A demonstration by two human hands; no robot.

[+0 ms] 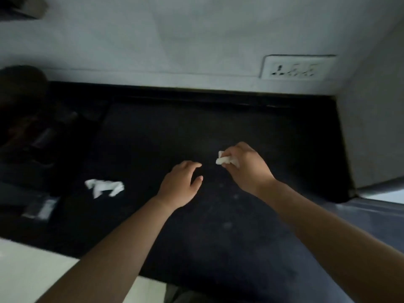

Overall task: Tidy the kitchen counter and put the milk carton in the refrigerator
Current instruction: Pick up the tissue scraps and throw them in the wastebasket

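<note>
My right hand (pixel 244 169) is closed on a crumpled white tissue (pixel 225 160) just above the black counter (pixel 170 132), right of centre. My left hand (pixel 181 184) hovers beside it with fingers spread and holds nothing. A second crumpled white tissue (pixel 105 187) lies on the counter to the left of my left hand, apart from it. No milk carton is in view.
A dark stove (pixel 32 136) with dim shapes fills the counter's left side. A white wall with a socket plate (pixel 297 67) runs behind. A grey upright surface (pixel 376 136) borders the counter on the right. The counter's front edge meets a pale floor (pixel 32 272) at lower left.
</note>
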